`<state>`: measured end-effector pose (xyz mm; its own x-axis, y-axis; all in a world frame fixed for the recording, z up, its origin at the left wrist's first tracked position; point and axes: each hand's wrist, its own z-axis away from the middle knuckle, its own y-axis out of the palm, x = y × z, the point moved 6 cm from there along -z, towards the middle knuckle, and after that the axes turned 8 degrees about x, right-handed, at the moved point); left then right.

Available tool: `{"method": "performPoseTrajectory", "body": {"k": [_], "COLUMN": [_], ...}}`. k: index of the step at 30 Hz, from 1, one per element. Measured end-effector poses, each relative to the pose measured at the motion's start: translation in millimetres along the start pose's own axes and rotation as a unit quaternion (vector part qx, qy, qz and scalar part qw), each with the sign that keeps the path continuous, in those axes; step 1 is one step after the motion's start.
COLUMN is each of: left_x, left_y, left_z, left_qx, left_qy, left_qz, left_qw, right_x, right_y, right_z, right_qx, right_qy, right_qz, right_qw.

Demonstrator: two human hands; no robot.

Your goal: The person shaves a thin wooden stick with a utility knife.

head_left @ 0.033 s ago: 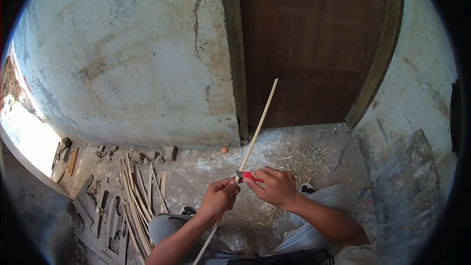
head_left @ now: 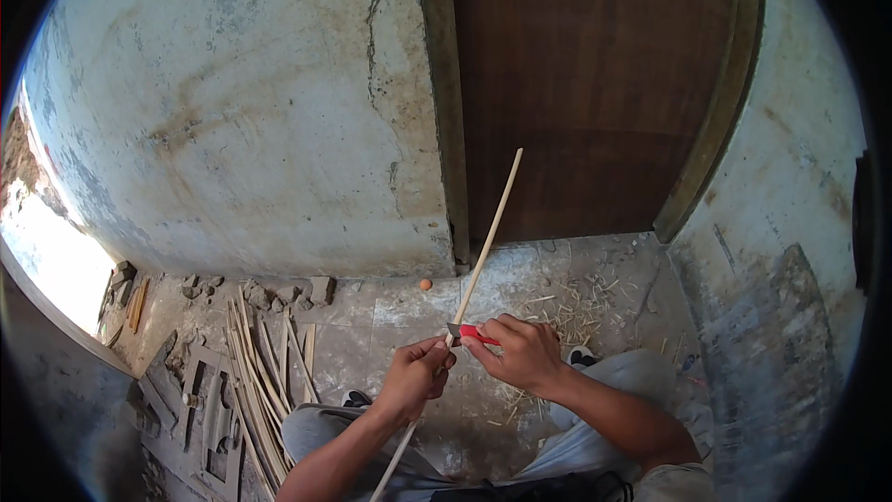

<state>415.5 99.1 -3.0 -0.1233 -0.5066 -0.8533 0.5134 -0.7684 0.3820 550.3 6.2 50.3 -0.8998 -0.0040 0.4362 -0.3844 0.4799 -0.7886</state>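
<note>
Got a stick slanting through mid-frame, knife on it. Got a pile of strips lower left, shavings on the floor just right of center, door upper right behind the stick's tip.

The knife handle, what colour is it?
The knife handle is red; it shows best in the head view, in the person's right hand.

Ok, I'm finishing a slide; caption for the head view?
Left hand grips a pale strip; right hand holds a red-handled knife to it.
</note>
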Motion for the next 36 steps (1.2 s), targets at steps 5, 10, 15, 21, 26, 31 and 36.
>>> {"method": "performPoseTrajectory", "body": {"k": [5, 10, 15, 21, 26, 31, 36], "left_x": [-2.1, -2.7, -1.8, -6.3, -4.7, -4.5, 2.2], "left_y": [2.2, 0.7, 8.1, 13.5, 14.7, 15.3, 19.3], "left_z": [-2.2, -3.3, -2.4, 1.3, 1.4, 7.4, 16.9], "left_qx": [-0.006, -0.023, -0.023, -0.03, -0.028, -0.018, 0.016], "left_qy": [0.003, 0.006, 0.013, 0.028, 0.025, 0.01, -0.02], "left_qz": [0.025, -0.001, -0.021, -0.04, -0.01, -0.018, -0.039], "left_qw": [1.0, 1.0, 0.999, 0.998, 0.999, 1.0, 0.999], "right_x": [-4.8, -3.9, -24.2, -19.5, -17.4, -32.3, -81.3], "right_y": [0.0, -1.5, -9.5, -16.9, -18.9, -26.5, -58.8], "right_z": [0.5, 1.1, -8.4, -9.2, -10.7, -17.3, -30.7], "right_qx": [-0.032, -0.046, -0.049, -0.083, -0.098, -0.121, -0.151], "right_qy": [-0.029, -0.042, 0.001, -0.01, -0.019, 0.005, 0.115], "right_qz": [-0.028, -0.034, -0.044, -0.017, 0.0, -0.004, 0.022], "right_qw": [0.999, 0.997, 0.998, 0.996, 0.995, 0.993, 0.982]}}
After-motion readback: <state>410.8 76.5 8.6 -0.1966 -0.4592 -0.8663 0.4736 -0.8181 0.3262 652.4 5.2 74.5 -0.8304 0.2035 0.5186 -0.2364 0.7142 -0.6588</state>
